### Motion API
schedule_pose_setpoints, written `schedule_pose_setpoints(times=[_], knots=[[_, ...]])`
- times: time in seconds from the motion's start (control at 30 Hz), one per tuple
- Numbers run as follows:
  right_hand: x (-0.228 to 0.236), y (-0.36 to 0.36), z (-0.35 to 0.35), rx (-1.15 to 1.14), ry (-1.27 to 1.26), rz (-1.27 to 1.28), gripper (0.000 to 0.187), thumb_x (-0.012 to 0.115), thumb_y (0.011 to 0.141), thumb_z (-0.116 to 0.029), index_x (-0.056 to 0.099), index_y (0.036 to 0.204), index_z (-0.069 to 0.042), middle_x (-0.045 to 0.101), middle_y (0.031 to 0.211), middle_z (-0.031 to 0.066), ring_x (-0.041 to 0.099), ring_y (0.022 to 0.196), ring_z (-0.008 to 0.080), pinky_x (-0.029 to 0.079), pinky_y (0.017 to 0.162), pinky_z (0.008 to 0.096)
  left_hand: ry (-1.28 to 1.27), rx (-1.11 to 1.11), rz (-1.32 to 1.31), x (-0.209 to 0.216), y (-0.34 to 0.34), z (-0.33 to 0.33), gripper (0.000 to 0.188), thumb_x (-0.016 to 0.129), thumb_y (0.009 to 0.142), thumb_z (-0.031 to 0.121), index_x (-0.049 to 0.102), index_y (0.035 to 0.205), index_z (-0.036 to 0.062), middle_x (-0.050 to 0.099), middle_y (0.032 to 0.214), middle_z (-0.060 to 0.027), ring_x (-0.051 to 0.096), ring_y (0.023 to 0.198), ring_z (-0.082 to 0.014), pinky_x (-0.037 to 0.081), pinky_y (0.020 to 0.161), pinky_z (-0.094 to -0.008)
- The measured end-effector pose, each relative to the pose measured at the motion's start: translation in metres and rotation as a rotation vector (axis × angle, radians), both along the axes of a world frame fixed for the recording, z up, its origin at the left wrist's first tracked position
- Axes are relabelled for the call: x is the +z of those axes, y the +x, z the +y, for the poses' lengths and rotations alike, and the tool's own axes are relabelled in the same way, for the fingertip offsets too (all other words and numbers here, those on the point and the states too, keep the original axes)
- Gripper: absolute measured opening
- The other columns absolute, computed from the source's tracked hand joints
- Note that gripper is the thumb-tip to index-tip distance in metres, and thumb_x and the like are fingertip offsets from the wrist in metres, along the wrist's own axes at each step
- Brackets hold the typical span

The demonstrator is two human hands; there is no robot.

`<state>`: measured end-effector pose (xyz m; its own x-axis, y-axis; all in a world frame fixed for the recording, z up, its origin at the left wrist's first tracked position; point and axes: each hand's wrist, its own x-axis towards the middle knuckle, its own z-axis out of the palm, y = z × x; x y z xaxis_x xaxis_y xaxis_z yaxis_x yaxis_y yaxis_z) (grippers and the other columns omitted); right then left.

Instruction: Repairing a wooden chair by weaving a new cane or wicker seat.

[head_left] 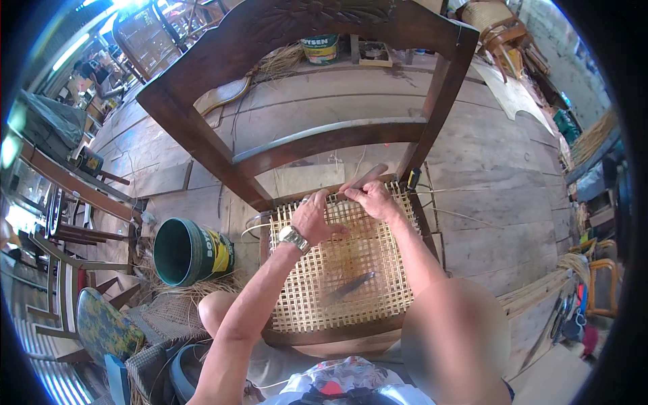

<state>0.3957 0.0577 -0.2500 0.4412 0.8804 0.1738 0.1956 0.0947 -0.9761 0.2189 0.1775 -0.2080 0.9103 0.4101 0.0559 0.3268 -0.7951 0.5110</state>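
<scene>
A dark wooden chair [331, 140] with a carved top rail stands before me, its seat woven from pale cane strips [304, 297]. My left hand [312, 219], with a metal watch at the wrist, lies on the weave by the seat's far edge, fingers stretched and thumb apart. My right hand [375, 200] is closed around a flat brown wooden-looking tool [368, 176] at the same edge; its working end is hidden. A knife blade [349, 286] lies on the near half of the weave. A yellow-and-black handled tool [414, 178] stands at the far right corner.
A green bucket [177, 251] lies tipped on its side at the left, among loose cane strands. Another bucket [320, 49] stands behind the chair. Chair frames [61, 283] crowd the left. Cane bundles [540, 290] lie at the right on the plank floor [486, 182].
</scene>
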Motion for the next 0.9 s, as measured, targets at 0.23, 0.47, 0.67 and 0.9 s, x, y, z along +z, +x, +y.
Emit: schedule_pose_setpoints(times=[0.23, 0.47, 0.67, 0.9], knots=[[0.0, -0.01, 0.018, -0.074, -0.198, -0.163, 0.038, 0.072, 0.092, -0.037, 0.075, 0.08, -0.001, 0.059, 0.054, 0.0075, 0.047, 0.052, 0.0119, 0.04, 0.052, 0.0365, -0.032, 0.095, -0.069, -0.012, -0.001, -0.004, 0.1, 0.094, 0.05, 0.054, 0.052, 0.127, 0.0054, 0.067, 0.096, -0.011, 0.066, 0.09, -0.0273, 0.053, 0.079, -0.04], [0.026, -0.015, 0.019, 0.084, -0.296, -0.152, 0.026, 0.071, 0.091, -0.03, 0.073, 0.103, -0.008, 0.074, 0.095, 0.0115, 0.068, 0.089, 0.0196, 0.051, 0.079, 0.0358, -0.076, 0.141, -0.062, -0.013, -0.008, -0.003, 0.095, 0.094, 0.053, 0.049, 0.051, 0.127, 0.0061, 0.069, 0.098, -0.01, 0.067, 0.091, -0.026, 0.054, 0.08, -0.0395], [0.004, 0.001, 0.018, 0.034, -0.256, -0.114, 0.025, 0.068, 0.094, -0.028, 0.075, 0.105, -0.007, 0.076, 0.095, 0.007, 0.069, 0.087, 0.0174, 0.052, 0.079, 0.0339, -0.133, 0.082, -0.13, -0.021, -0.011, 0.0, 0.091, 0.094, 0.057, 0.045, 0.051, 0.128, 0.0065, 0.069, 0.098, -0.0084, 0.066, 0.09, -0.0271, 0.054, 0.079, -0.0398], [0.007, 0.01, -0.001, -0.09, -0.129, -0.052, 0.027, 0.067, 0.095, -0.032, 0.076, 0.103, -0.007, 0.076, 0.09, 0.0069, 0.068, 0.081, 0.0151, 0.052, 0.074, 0.0324, 0.013, 0.064, -0.109, -0.01, 0.019, -0.027, 0.091, 0.093, 0.059, 0.041, 0.049, 0.129, 0.0034, 0.064, 0.111, -0.0156, 0.063, 0.097, -0.0332, 0.051, 0.086, -0.0437]])
